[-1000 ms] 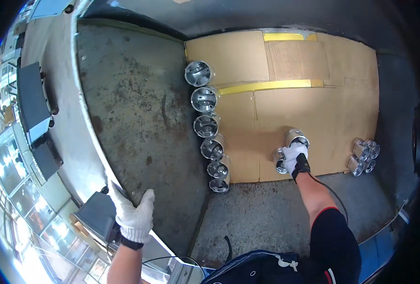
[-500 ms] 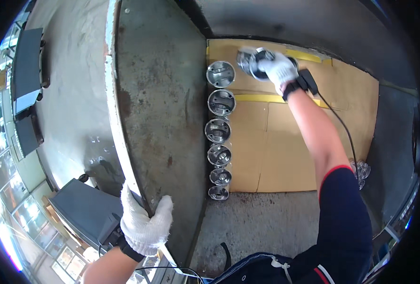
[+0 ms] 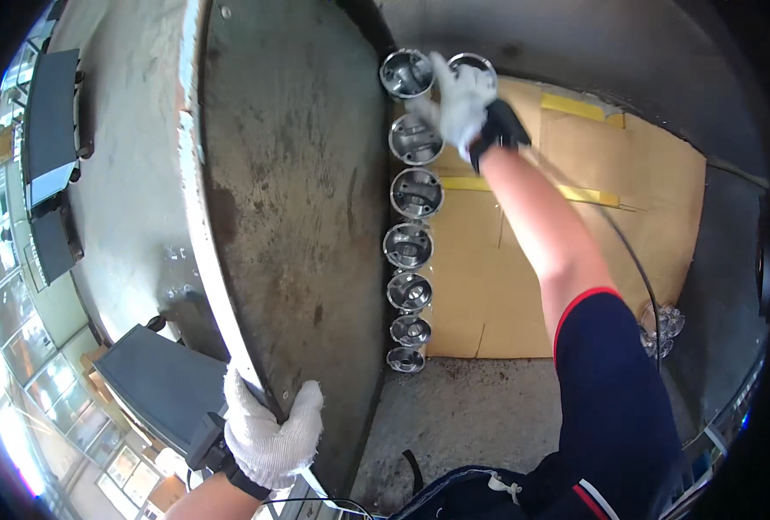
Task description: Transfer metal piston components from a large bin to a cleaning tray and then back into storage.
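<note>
My left hand point(image 3: 272, 433), in a white knit glove, grips the top edge of the metal bin's side wall point(image 3: 205, 217), with thumb and fingers on either side. At the far left corner inside the bin is my right hand point(image 3: 461, 102), also gloved and slightly blurred, its fingers spread. It is beside a silver piston point(image 3: 407, 74) at the far end of a row and partly covers another piston point(image 3: 473, 62) to the right. Several hollow-side-up pistons point(image 3: 417, 192) line the left wall toward me, the nearest one point(image 3: 406, 360) at the cardboard's near edge.
Brown cardboard point(image 3: 524, 277) with yellow tape strips point(image 3: 567, 106) covers part of the bin floor. More shiny metal parts point(image 3: 662, 325) sit in the right corner. A black cable point(image 3: 632, 251) trails from my right wrist. A dark grey box point(image 3: 164, 381) stands outside, on the left.
My right hand has moved left with the pistons it carried, and its fingers have opened. One piston now stands at the row's far end, another beside it. My left hand stays on the wall.
</note>
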The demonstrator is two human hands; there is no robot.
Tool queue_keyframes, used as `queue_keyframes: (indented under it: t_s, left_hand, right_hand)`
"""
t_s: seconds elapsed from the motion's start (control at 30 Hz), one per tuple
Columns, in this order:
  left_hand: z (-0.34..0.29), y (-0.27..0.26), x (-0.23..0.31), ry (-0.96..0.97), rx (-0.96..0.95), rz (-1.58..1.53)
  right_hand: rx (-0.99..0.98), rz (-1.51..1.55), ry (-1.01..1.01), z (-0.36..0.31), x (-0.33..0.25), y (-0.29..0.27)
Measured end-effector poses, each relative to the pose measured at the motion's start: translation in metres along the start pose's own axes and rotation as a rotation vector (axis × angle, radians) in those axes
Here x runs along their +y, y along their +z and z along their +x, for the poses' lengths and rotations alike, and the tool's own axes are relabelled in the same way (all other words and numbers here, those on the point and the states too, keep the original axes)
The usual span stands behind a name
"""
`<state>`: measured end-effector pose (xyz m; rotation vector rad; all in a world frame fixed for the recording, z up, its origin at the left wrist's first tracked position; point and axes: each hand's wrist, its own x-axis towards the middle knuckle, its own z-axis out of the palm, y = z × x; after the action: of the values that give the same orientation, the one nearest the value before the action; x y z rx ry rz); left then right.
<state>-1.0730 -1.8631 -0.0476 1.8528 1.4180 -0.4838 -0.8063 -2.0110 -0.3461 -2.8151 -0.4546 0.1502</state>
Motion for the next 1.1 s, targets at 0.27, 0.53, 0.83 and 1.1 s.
queue_keyframes:
  t_s: [0.27, 0.53, 0.83, 1.1]
  left_hand:
    - [0.007, 0.009, -0.014, 0.222, -0.08, -0.064]
    - [0.038, 0.013, -0.031, 0.83, -0.111, -0.125]
    - [0.037, 0.022, -0.024, 0.826, 0.166, 0.135]
    - [-0.082, 0.033, -0.074, 0.882, 0.372, 0.882]
  right_hand:
    - [-0.665, 0.122, 0.168, -0.324, 0.044, -0.046]
    - [-0.61, 0.294, 0.448, -0.47, 0.023, -0.169]
    - [-0.126, 0.726, 0.746, -0.536, -0.025, -0.294]
    - [0.039, 0.65, 0.977, -0.685, -0.044, -0.372]
